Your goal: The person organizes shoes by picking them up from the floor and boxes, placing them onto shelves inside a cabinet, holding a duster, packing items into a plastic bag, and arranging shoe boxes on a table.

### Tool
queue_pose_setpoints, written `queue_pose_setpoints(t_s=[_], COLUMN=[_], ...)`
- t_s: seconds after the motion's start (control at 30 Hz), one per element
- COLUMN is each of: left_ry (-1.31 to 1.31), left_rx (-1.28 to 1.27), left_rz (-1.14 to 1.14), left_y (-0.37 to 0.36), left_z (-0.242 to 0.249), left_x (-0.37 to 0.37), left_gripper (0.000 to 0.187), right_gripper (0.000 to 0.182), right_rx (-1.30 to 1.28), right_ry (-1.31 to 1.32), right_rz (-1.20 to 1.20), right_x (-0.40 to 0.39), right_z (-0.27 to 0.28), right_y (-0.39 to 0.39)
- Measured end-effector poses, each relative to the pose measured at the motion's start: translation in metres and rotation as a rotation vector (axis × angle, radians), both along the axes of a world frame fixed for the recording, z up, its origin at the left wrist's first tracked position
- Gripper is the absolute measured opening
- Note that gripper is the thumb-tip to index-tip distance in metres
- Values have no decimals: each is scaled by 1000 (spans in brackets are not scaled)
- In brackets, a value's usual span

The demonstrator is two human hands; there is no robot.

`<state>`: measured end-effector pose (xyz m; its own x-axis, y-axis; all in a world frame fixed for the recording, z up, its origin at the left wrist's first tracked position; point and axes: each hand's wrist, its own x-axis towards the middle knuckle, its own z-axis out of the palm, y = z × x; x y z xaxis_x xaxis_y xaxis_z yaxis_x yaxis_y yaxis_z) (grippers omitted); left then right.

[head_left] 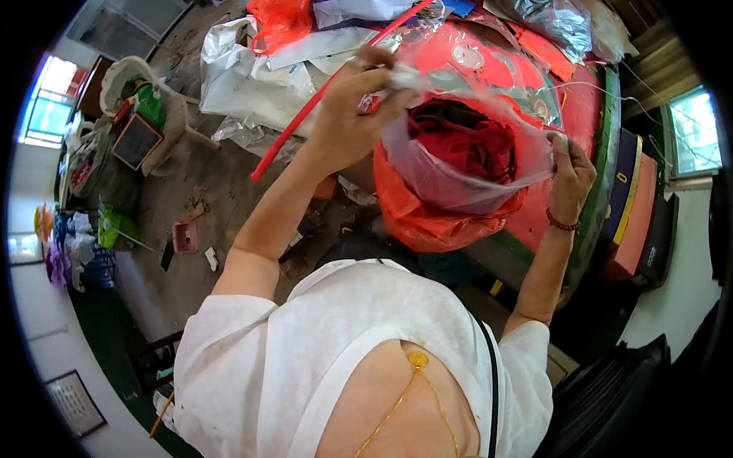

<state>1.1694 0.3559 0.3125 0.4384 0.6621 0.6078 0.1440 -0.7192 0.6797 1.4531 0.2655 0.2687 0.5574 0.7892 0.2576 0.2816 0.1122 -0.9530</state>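
A clear plastic bag (447, 174) stands open inside a red plastic bag (427, 221) near the table's front edge. Dark red material (469, 145) in folded layers fills it. At the bag's upper left, my left hand (359, 107) is closed on the clear bag's gathered rim. My right hand (571, 169), with a beaded bracelet at the wrist, pinches the rim on the right side. Between the two hands the film is stretched. A long red rod or tube (294, 126) slants past my left hand, partly behind it; whether the hand touches it is unclear.
The red-covered table (603, 99) carries clear film, white plastic sheets (244, 80), an orange-red bag (281, 21) and silvery bags. A white chair (179, 126) with items stands at the left. On the floor lies a pink basket (185, 237). Cases (637, 206) stand at the right.
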Motion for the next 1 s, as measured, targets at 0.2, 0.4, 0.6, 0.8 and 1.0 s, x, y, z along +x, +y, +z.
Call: queue_pose_setpoints(t_s=[0.2, 0.4, 0.6, 0.8, 1.0], left_ry=[25, -31, 218, 172, 789], left_rx=[270, 322, -385, -506, -329], left_rz=[-382, -591, -92, -107, -146], left_y=[17, 19, 60, 76, 69], left_z=[4, -22, -157, -192, -253], left_x=[34, 46, 20, -1, -44], left_gripper=[10, 30, 84, 100, 102], right_gripper=[19, 15, 14, 28, 29], right_rx=[12, 314, -361, -123, 248], right_ry=[-88, 38, -79, -553, -509], right_rz=[368, 368, -173, -51, 270], right_x=[-110, -102, -91, -116, -72], right_z=[19, -45, 76, 142, 187], right_y=[12, 59, 52, 137, 247])
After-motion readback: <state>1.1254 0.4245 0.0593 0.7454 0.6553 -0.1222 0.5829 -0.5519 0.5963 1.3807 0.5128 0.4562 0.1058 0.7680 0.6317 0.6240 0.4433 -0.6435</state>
